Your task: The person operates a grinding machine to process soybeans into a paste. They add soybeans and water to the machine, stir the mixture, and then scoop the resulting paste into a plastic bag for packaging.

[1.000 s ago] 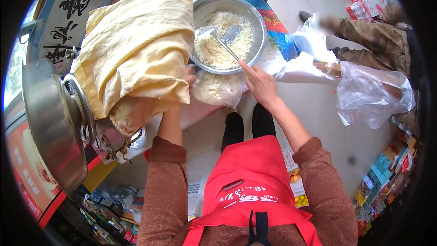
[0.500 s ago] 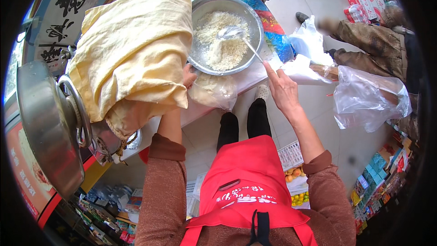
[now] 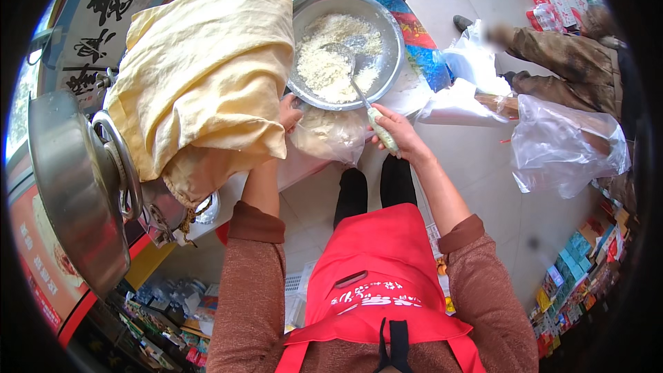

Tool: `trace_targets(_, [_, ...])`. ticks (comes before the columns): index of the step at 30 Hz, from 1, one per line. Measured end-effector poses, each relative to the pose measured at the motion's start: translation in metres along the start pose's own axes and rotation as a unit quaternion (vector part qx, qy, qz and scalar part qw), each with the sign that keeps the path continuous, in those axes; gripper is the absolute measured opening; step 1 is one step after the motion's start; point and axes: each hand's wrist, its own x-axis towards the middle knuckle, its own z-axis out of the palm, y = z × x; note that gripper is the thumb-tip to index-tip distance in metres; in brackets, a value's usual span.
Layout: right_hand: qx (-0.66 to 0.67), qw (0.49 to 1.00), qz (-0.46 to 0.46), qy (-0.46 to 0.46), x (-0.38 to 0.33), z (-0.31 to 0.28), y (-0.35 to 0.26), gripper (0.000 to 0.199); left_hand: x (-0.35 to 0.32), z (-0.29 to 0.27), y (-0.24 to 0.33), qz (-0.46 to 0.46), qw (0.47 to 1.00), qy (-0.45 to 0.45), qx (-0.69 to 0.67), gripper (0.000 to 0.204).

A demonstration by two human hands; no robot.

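My right hand (image 3: pixel 399 135) grips the pale green handle of a metal spoon (image 3: pixel 359 86) whose bowl rests in the white crumbly food inside a round metal basin (image 3: pixel 390 34). My left hand (image 3: pixel 290 112) holds the mouth of a clear plastic bag (image 3: pixel 330 135) partly filled with the same white food, just below the basin's near rim. A large yellow cloth (image 3: pixel 204 76) covers a mound to the left of the basin.
A big metal pot lid (image 3: pixel 69 179) hangs at the left by a stove edge. Another person in brown trousers (image 3: pixel 559 62) stands at the right holding a clear plastic bag (image 3: pixel 563 145). Packaged goods (image 3: pixel 580 262) line the floor at lower right.
My right hand has drawn back toward me and the left, and the spoon has swung from the basin's right side to its middle. The left hand keeps hold of the bag.
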Motion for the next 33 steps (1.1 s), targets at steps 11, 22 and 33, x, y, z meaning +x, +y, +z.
trace_targets(11, [-0.589, 0.682, -0.434, 0.025, 0.004, 0.08, 0.05, 0.033, 0.003, -0.007, -0.027, 0.01, 1.0, 0.003, 0.027, 0.077])
trace_targets(22, [-0.179, 0.937, -0.259, 0.151, -0.003, -0.026, 0.114, 0.033, 0.01, -0.007, -0.049, 0.0, 0.992, -0.079, -0.094, 0.079])
trace_targets(33, [0.019, 0.997, 0.02, -0.068, -0.001, -0.03, -0.009, 0.054, 0.006, -0.007, -0.041, 0.018, 0.997, -0.051, -0.049, 0.078])
